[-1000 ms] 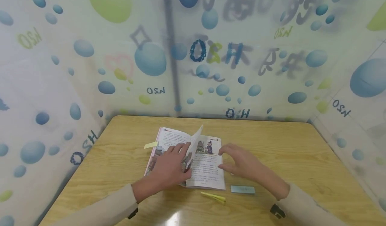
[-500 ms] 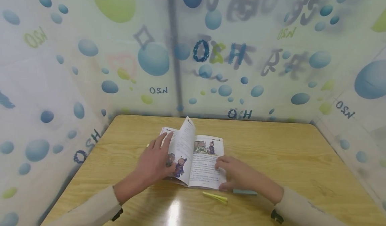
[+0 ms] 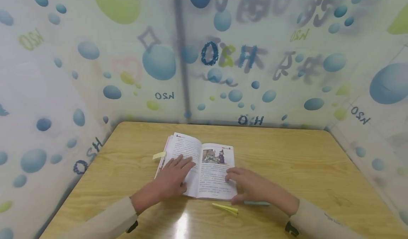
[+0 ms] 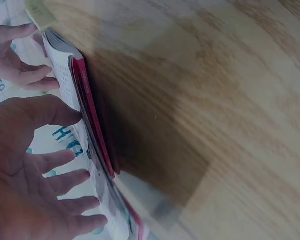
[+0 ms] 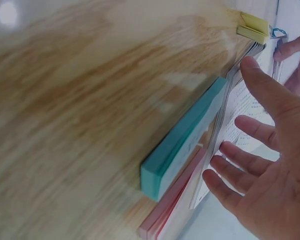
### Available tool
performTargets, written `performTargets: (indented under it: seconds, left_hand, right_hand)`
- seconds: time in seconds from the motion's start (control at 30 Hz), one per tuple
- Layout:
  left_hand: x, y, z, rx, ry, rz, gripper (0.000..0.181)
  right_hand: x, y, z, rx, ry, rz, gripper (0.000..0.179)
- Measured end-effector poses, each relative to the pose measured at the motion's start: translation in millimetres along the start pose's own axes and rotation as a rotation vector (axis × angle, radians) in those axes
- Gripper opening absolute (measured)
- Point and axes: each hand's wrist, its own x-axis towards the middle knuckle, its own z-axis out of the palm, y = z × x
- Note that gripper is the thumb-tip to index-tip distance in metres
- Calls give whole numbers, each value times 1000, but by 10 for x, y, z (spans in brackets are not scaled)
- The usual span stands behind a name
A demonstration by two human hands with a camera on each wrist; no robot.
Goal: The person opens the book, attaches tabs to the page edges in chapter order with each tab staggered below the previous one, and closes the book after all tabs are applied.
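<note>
An open book (image 3: 211,182) lies on the table, with printed text on both pages and a coloured picture at the top of the right one. My left hand (image 3: 169,178) rests on the left page (image 3: 186,145), fingers spread. At the right page's outer edge is my right hand (image 3: 250,184), its fingers loosely bent over the margin and its thumb near the lower corner. In the right wrist view that hand (image 5: 270,160) shows spread fingers and holds nothing. The book's red cover edge (image 4: 92,115) appears beside my left thumb in the left wrist view.
A pale yellow tab (image 3: 159,155) sticks out from the book's left side. In front lies a yellow sticky-note pad (image 3: 225,208). A blue-green pad (image 3: 256,203) is partly behind my right hand, and a pink pad (image 5: 172,205) shows beside it. A patterned curtain (image 3: 274,72) stands behind the table (image 3: 287,143).
The raised page has turned over to the left and now lies down under my left hand. My right hand has moved from beside the book onto the right page's edge.
</note>
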Motion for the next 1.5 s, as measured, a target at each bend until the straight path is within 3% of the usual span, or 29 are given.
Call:
performTargets:
  seconds: [0.23, 0.5, 0.8, 1.13, 1.4, 1.5]
  left_hand:
    - [4, 7, 73, -56, -37, 33, 52]
    - [37, 32, 162, -123, 1, 69, 56]
    - [58, 60, 235, -109, 54, 96, 60]
    - [45, 95, 236, -74, -130, 5, 67]
    - [50, 121, 201, -19, -190, -4, 66]
    - [48, 133, 190, -24, -180, -14, 67]
  right_hand:
    - [-7, 20, 0, -9, 10, -53, 49]
    - [-30, 48, -38, 3, 65, -117, 44]
    - [-3, 50, -115, 26, 83, -84, 42]
    - [8, 29, -100, 18, 52, -61, 42]
    - [16, 41, -61, 1, 61, -92, 40]
    - [25, 35, -85, 1, 70, -99, 39]
